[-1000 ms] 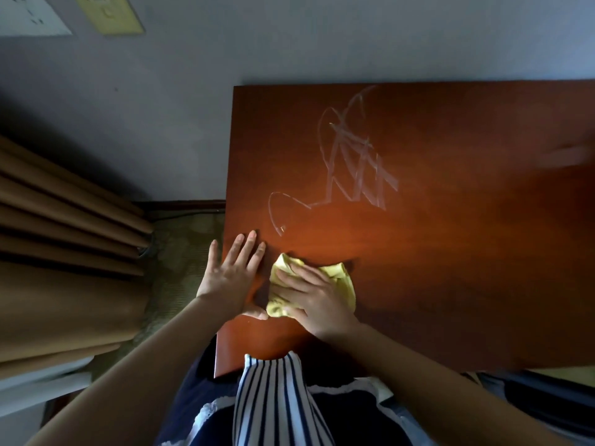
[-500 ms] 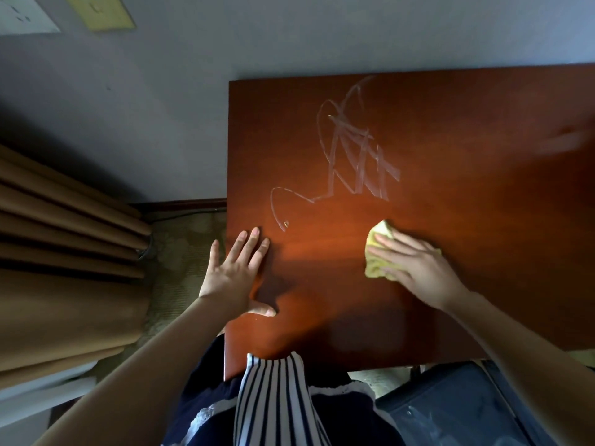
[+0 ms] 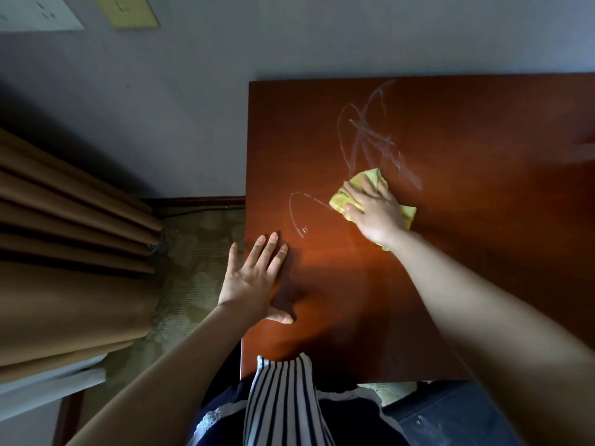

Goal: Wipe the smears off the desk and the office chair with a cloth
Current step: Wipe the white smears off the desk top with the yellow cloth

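Up onto the smears [image 3: 367,136] slid the right hand [image 3: 376,210], pressing the cloth [image 3: 370,176] flat-fingered; the left hand [image 3: 254,278] lay spread on the counter [image 3: 483,252].

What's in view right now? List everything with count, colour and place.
desk: one, red-brown wood, centre and right
smears: two, whitish, a scribble at the desk's far middle, a loop nearer its left edge
cloth: one, yellow, on the desk at the scribble's near end
curtain: one, tan, left
wall plates: two, white and pale yellow, top left
carpet: one, olive patterned, beside the desk
striped garment: one, navy and white, bottom centre
left hand: one, flat on the desk's left edge
right hand: one, pressing on the cloth
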A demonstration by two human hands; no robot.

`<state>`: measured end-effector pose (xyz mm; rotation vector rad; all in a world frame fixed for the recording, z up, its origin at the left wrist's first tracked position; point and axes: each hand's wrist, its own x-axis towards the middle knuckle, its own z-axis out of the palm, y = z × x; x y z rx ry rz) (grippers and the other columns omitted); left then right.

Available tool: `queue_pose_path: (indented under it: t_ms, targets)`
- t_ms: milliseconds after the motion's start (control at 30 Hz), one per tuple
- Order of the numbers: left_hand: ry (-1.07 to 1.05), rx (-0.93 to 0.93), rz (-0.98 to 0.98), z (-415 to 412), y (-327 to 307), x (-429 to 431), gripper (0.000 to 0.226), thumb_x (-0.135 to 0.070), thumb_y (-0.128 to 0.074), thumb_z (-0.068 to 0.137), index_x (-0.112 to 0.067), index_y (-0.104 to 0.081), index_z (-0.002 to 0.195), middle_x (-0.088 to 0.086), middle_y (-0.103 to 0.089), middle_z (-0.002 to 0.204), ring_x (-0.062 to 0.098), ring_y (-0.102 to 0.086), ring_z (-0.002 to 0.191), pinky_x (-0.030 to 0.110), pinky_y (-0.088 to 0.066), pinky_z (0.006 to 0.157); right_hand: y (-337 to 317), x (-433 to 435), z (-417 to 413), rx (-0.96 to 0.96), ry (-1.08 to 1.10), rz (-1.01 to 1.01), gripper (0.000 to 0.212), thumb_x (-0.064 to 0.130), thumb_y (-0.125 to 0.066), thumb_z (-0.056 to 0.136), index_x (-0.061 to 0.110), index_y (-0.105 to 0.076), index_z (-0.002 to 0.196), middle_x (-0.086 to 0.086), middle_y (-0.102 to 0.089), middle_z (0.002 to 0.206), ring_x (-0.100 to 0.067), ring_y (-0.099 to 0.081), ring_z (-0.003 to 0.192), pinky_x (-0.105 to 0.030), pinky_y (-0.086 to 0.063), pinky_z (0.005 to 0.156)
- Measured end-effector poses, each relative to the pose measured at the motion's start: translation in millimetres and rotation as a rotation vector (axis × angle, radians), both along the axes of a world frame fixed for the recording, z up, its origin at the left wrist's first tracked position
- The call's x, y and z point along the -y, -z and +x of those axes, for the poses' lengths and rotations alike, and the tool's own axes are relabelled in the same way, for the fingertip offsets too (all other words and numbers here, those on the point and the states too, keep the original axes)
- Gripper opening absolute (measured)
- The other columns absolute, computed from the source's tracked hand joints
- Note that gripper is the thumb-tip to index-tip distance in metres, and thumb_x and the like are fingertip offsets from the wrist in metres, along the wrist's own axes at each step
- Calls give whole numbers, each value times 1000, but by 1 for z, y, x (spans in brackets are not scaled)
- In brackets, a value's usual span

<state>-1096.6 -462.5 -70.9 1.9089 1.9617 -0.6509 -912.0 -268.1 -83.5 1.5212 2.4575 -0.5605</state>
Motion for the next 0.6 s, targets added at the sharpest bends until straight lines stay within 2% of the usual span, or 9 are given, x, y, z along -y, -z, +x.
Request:
queue_pose_path:
  t_ms: [167,300,433,533,600]
  targets:
    - [-23,5,7,-1,1,1,135,-91,-46,55,-21,28,144,-1,33,153,17,23,144,58,11,111,0,41,-48,-14,-198,12,54,48,-29,100,40,-9,149,3,0,160,-23,5,146,-38,-5,117]
    - [-45,39,39,-3,1,5,132,-89,-48,57,-25,27,145,-3,37,150,16,27,142,57,18,108,5,74,-51,-77,-355,68,54,44,-33,100,41,-10,149,5,-2,160,-20,4,146,-34,-1,117]
    - [-47,122,88,-6,3,16,120,-85,-47,65,-31,26,143,-4,34,152,16,30,139,55,20,108,4,98,-25,-179,-457,69,53,38,-43,98,37,-24,147,6,-17,157,-18,-5,146,-34,-5,117]
    - [-75,223,116,-11,2,24,108,-75,-51,74,-30,11,150,-6,25,156,11,31,136,48,22,107,1,113,-4,-255,-562,86,50,29,-60,91,32,-45,139,1,-37,150,-24,-26,142,-38,-17,115]
    - [-78,252,131,-17,0,27,103,-69,-55,77,-29,2,152,-6,16,159,11,23,142,45,22,108,-2,120,12,-291,-638,80,49,24,-67,86,31,-54,133,1,-45,144,-26,-35,138,-41,-23,112]
